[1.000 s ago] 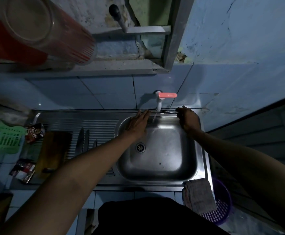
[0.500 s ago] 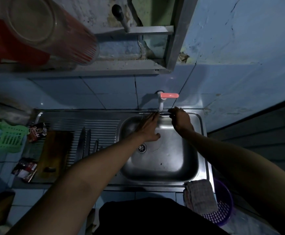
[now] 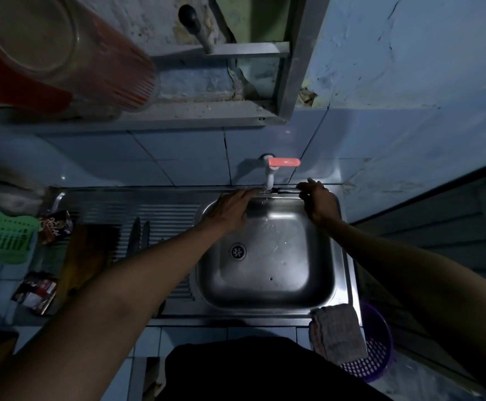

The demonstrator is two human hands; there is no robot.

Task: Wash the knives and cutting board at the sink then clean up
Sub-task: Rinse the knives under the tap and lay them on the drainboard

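Observation:
My right hand [image 3: 318,202] grips a knife [image 3: 286,191] at the sink's back rim. The knife's dark length points left, under the white tap [image 3: 269,176] with the red lever. My left hand [image 3: 230,208] lies flat with straight fingers reaching toward the spout, next to the knife's far end. Thin water falls into the steel sink basin [image 3: 267,273]. On the ribbed drainboard [image 3: 160,212] to the left lie two more knives [image 3: 140,235] side by side. Beside them is the wooden cutting board [image 3: 88,256], dim in the shadow.
A grey cloth [image 3: 337,332] hangs over the sink's front right corner above a purple basket [image 3: 377,354]. A green rack [image 3: 4,238] and snack packets [image 3: 55,227] sit at the far left. A shelf with a red-and-clear jug [image 3: 62,50] overhangs at top left.
My left hand drew back to the left from under the tap, its fingers now flat. My right hand shifted slightly right with the knife.

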